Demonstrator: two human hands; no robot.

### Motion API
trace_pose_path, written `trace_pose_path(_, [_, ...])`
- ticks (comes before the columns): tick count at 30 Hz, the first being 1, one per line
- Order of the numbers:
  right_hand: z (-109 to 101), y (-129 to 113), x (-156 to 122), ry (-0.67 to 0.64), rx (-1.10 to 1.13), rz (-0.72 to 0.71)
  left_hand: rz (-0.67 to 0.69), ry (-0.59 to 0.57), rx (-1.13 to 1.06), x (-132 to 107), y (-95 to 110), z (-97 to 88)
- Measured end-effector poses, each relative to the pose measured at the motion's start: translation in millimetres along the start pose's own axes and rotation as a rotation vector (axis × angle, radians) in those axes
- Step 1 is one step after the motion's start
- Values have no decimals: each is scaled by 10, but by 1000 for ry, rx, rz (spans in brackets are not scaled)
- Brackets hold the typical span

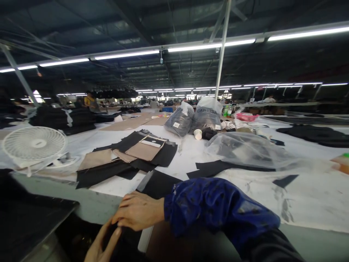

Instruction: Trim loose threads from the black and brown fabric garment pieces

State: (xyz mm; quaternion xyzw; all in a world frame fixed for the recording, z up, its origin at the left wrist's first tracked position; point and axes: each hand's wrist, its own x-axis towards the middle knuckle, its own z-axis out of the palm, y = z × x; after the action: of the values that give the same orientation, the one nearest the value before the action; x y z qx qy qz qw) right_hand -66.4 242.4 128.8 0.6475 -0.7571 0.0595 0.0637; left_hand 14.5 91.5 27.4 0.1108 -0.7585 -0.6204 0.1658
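Observation:
My right hand (139, 214), in a blue sleeve cover (215, 209), reaches leftward across the near edge of the white table (300, 203). Its fingers are held together and curl down onto a piece of black fabric (124, 242) that lies below the table edge. My left hand (102, 245) comes up from the bottom of the view just under it. Its thumb and fingers close on the same black fabric. Another black piece (159, 183) lies on the table just behind my right hand.
A stack of black and tan cut pieces (131, 154) lies mid-table. A white fan (34, 143) stands at the left. A clear plastic bag (245, 149), two tied bags (191, 118) and a paper cup (198, 134) sit farther back. People work in the distance.

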Motion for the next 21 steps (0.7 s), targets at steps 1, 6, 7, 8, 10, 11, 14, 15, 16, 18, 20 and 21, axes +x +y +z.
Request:
trace_pose_path(1, [-31, 21, 14, 29, 82, 9, -7, -42, -26, 34, 5, 100])
trace_pose_path(6, [-625, 322, -154, 202, 552, 194, 13, -67, -59, -15, 68, 346])
trace_pose_path(7, [-801, 427, -273, 176, 573, 237, 17, -59, -57, -52, 84, 346])
trace_pose_path(8, [-968, 540, -425, 107, 552, 280, 11, -50, -62, -89, 100, 338])
trace_pose_path(10, [-1223, 760, -811, -69, 449, 444, -26, -33, -78, -153, 130, 319])
trace_pose_path(11, [-1296, 853, -1029, -145, 364, 569, -42, -36, -83, -176, 143, 316])
trace_pose_path(14, [-1301, 1033, -1648, -239, 198, 798, -46, -93, -83, -210, 178, 349])
trace_pose_path(15, [-1254, 1069, -1810, -223, 189, 828, -45, -111, -69, -213, 188, 370])
trace_pose_path(16, [-1196, 1100, -1937, -203, 233, 860, -40, -118, -43, -214, 199, 393])
trace_pose_path(18, [-1085, 1157, -2086, -200, 344, 904, 4, -96, 39, -216, 222, 433])
trace_pose_path(20, [-1011, 1206, -2120, -236, 430, 897, 75, -69, 105, -220, 253, 458])
trace_pose_path(21, [-992, 1222, -2111, -236, 447, 879, 97, -68, 108, -223, 275, 464])
